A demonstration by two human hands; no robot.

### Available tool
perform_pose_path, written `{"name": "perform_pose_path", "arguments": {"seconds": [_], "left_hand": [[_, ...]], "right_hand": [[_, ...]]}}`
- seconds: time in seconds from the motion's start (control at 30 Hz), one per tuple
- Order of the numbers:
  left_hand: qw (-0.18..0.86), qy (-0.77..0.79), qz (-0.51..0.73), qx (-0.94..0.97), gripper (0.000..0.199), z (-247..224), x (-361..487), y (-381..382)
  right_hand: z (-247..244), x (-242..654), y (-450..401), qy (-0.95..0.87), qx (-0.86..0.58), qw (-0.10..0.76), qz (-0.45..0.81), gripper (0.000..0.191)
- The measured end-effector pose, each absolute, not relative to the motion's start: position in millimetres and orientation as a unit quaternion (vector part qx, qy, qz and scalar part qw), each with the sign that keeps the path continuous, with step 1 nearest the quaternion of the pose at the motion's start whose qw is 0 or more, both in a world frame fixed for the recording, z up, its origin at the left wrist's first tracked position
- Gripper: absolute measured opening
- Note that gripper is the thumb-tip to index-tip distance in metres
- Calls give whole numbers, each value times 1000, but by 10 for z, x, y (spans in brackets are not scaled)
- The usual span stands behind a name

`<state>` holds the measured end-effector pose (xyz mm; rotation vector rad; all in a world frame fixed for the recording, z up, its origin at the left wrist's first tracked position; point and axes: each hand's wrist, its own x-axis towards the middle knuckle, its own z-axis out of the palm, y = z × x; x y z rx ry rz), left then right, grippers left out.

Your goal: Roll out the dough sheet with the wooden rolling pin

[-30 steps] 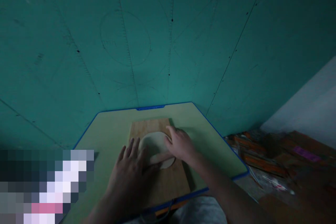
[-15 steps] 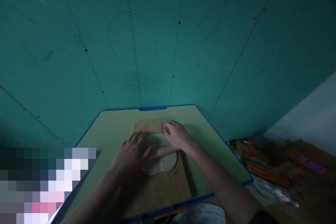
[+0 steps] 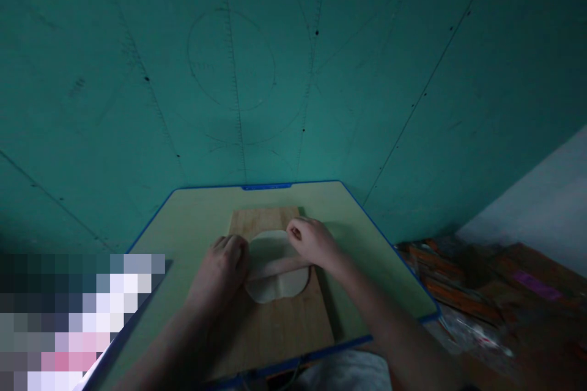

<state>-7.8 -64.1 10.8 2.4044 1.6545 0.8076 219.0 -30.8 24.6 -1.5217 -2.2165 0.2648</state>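
The rolling pin (image 3: 280,266) is laid across flattened dough (image 3: 273,247) on a wooden board (image 3: 279,330) (counter (image 3: 197,217) underneath); its 2 ends are covered by L hand (image 3: 217,272) & R hand (image 3: 315,242), fingers curled on both, tho whether it's gripped can't be told.

Light was dim; soft shadow edged the wooden board (image 3: 284,330) on its right, and blocky pixelation covered the lower left.

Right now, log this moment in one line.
left hand: curled at rolling pin, left end | right hand: curled at its right end | rolling pin: across flattened dough | dough: on wooden board
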Motion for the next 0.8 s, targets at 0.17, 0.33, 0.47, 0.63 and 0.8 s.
{"name": "perform_pose_path", "arguments": {"seconds": [0.17,0.33,0.47,0.63,0.8], "left_hand": [[45,572,227,787,22,142,-42,-724],[38,594,181,783,22,221,-4,-774],[64,618,156,768,25,250,7,-705],[58,638,95,762,23,301,34,-546],[19,634,64,770,27,326,44,-468]], "right_hand": [[248,2198,-389,-799,-554,217,87,15],[245,2206,-434,-801,-554,215,79,15],[265,2197,-414,-800,-560,201,73,15],[290,2179,-276,-797,-572,189,53,15],[275,2174,-131,-802,-568,183,33,17]]}}
